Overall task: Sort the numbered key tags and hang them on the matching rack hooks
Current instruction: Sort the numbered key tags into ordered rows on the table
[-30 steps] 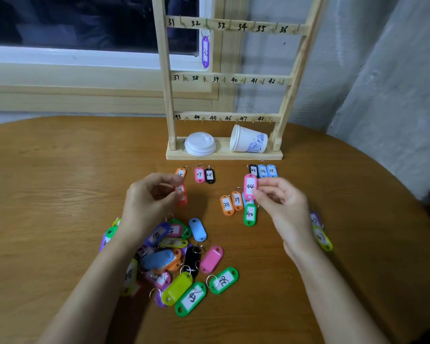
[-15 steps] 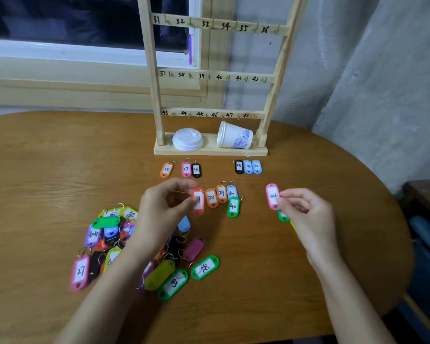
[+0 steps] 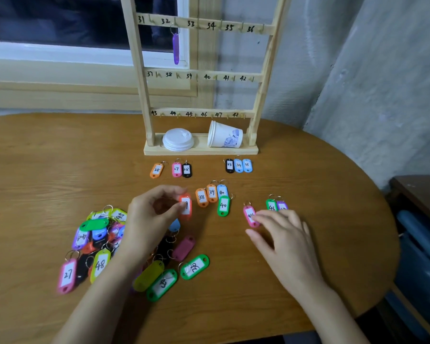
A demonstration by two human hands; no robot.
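My left hand (image 3: pixel 149 214) has a red plastic key tag (image 3: pixel 185 207) pinched between thumb and forefinger, lifted just above the round wooden table (image 3: pixel 47 170). It is near the middle, just left of the orange plastic tag marked 38 (image 3: pixel 201 197). Its number is too blurred for me to read.

My right hand (image 3: pixel 283 234) lies loose with its fingers nearly straight. One fingertip touches the near end of the pink plastic key tag marked 44 (image 3: pixel 250 216), which lies flat to the right of the green plastic tag marked 40 (image 3: pixel 223 206). The thumb is clear of it, so I judge that hand grips nothing.

The unsorted heap of coloured tags (image 3: pixel 97 234) sits near left. The tall wooden rack (image 3: pixel 140 70) stands at the far edge, with one purple plastic tag (image 3: pixel 176 48) hanging from its top rail.

These tags look light, stiff and smooth-sided, so I'd expect one to skid if nudged and to slip from a weak pinch. The thin metal split ring (image 3: pixel 247 203) at one end should swing freely. I'd take the pink one by the flat faces of its body, towards the end away from the ring. That leaves the ring clear to drop over the small hook beside the 44 mark (image 3: pixel 178 116). No hard squeeze is needed.
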